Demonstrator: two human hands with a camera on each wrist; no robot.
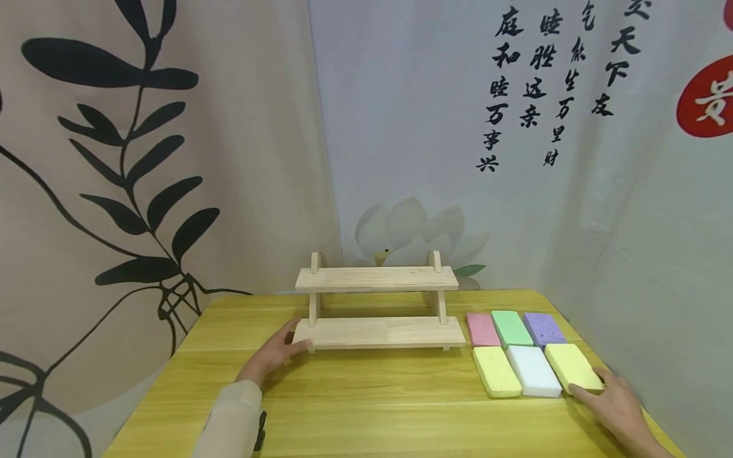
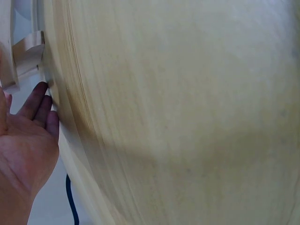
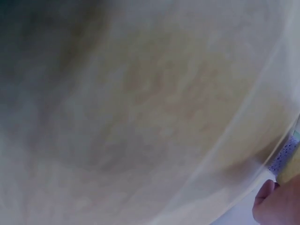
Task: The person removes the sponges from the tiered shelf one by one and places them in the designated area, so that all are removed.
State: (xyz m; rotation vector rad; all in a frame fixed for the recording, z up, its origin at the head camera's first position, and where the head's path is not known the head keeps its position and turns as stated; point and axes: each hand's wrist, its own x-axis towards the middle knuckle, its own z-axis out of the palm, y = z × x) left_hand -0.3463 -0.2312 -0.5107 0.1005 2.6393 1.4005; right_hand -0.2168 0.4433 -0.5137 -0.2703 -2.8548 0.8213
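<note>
A two-tier wooden display shelf [image 1: 378, 332] stands toward the back of the table. My left hand [image 1: 276, 353] is at the left end of its lower board, thumb by the front corner; the left wrist view shows its fingers [image 2: 41, 105] mostly straight. At the right, my right hand [image 1: 620, 407] grips the near end of a yellow sponge [image 1: 572, 367], thumb on one side and fingers on the other. Beside that sponge lie a white sponge [image 1: 534, 371] and another yellow sponge [image 1: 497, 373]. Behind them are pink [image 1: 482, 329], green [image 1: 512, 329] and purple [image 1: 544, 329] sponges.
The yellow wood-grain table [image 1: 366, 407] runs back to a printed cloth [image 1: 263, 159] with plant and character designs. Another pale cloth wall [image 1: 658, 254] rises along the right edge, close to my right hand.
</note>
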